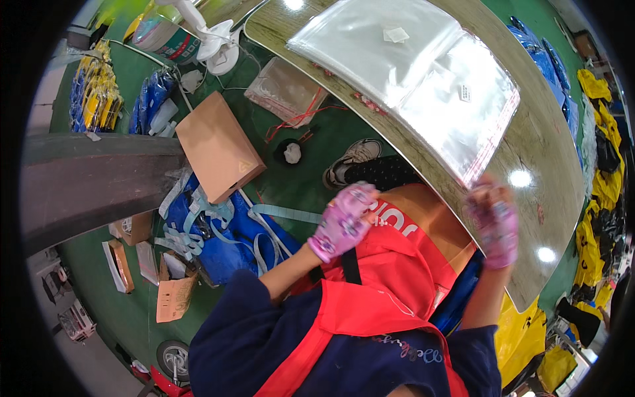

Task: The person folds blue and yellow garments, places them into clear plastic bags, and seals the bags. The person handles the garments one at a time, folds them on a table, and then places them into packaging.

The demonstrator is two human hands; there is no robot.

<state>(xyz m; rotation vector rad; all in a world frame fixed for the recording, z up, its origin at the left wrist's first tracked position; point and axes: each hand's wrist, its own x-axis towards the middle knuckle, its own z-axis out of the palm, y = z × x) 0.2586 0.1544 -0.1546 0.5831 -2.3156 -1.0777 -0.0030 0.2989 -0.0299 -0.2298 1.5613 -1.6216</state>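
My left hand (pixel 345 221), in a pink patterned fingerless glove, hangs over the red apron (pixel 390 261) at my lap. Its fingers curl inward, and whatever lies in them, if anything, is hidden. My right hand (pixel 495 221), gloved alike, is over the tabletop (pixel 529 238), close to the lower corner of a stack of clear plastic bags (pixel 456 99). Motion smears its fingers, so I cannot tell whether they hold a bag. Another stack of clear bags (pixel 377 43) lies beside the first, with a small white label on each.
A brown cardboard box (pixel 218 142) stands left of my legs, near blue bags with pale straps (pixel 228 245). Under the table's edge lie more clear bags (pixel 281 89) and red cord (pixel 281 126). Yellow bags (pixel 589 251) line the right side. A white fan (pixel 218 46) stands at the back left.
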